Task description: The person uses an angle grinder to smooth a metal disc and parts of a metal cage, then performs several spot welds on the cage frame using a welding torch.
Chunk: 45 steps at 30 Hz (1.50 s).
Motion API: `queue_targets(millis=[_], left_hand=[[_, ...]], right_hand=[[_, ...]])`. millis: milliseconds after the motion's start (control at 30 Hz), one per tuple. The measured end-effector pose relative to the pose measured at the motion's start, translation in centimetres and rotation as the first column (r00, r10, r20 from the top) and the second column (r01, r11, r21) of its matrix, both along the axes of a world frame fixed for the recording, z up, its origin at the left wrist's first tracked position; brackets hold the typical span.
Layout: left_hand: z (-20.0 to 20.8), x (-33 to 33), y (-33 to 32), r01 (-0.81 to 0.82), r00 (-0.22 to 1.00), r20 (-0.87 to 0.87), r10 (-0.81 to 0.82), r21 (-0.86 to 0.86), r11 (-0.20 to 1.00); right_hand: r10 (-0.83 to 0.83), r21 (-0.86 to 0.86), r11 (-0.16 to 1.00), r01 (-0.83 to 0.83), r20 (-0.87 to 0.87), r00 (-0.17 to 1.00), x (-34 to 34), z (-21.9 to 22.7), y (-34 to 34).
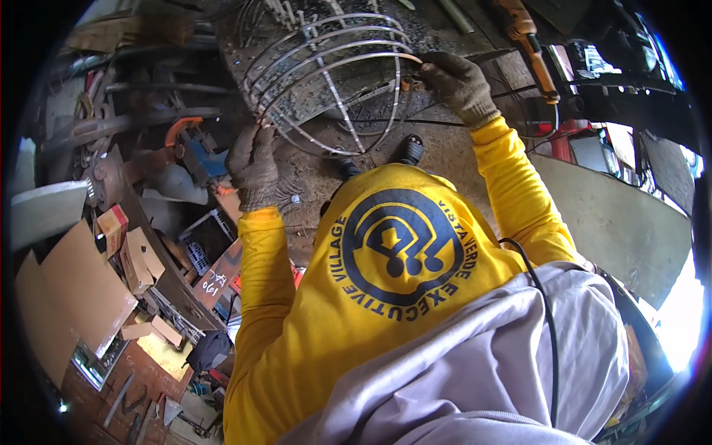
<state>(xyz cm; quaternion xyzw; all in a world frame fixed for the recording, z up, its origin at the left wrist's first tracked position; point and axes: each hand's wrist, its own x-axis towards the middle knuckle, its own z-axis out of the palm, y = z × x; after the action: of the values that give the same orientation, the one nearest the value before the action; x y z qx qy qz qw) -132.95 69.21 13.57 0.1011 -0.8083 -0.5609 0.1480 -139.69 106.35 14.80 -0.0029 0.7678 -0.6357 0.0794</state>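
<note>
A round cage-like frame of bent metal rods (335,104), with several curved hoops joined by cross bars, is held up in front of me. My left hand (254,165), in a brown-grey knitted glove, is closed at the frame's left edge, where the hoop ends come together. My right hand (458,89), in a matching glove, pinches the near upper hoop at its right end. Beneath the frame lies a dark work surface (297,70) strewn with bits. The fingertips of both hands are partly hidden.
An orange power tool (525,37) with a cord lies at the upper right. A blue tool with an orange handle (199,152) stands left of my left hand. Cardboard (85,285) and scrap fill the left side. A large pale sheet (612,215) is at the right. My sandalled foot (411,150) shows below the frame.
</note>
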Motion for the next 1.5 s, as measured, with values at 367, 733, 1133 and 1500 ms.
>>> queue_targets(millis=[367,733,1133,1500], left_hand=[[-0.2,0.3,-0.7,0.030,0.994,0.108,-0.020,-0.088,0.996],[-0.3,-0.2,-0.8,0.042,0.997,0.067,-0.033,-0.148,0.988],[-1.1,0.0,-1.1,0.046,0.998,0.039,-0.040,-0.155,0.987],[-1.0,-0.2,-0.8,0.029,0.999,0.045,-0.021,-0.184,0.982]], right_hand=[[0.035,0.123,0.992,-0.031,-0.030,0.999,0.2,1.0,-0.3],[0.002,0.128,0.992,-0.002,-0.003,1.000,0.0,0.0,0.1],[-0.003,0.052,0.999,0.003,0.000,1.000,0.1,0.1,-0.2],[-0.026,0.064,0.998,0.025,0.014,1.000,0.1,0.0,-0.4]])
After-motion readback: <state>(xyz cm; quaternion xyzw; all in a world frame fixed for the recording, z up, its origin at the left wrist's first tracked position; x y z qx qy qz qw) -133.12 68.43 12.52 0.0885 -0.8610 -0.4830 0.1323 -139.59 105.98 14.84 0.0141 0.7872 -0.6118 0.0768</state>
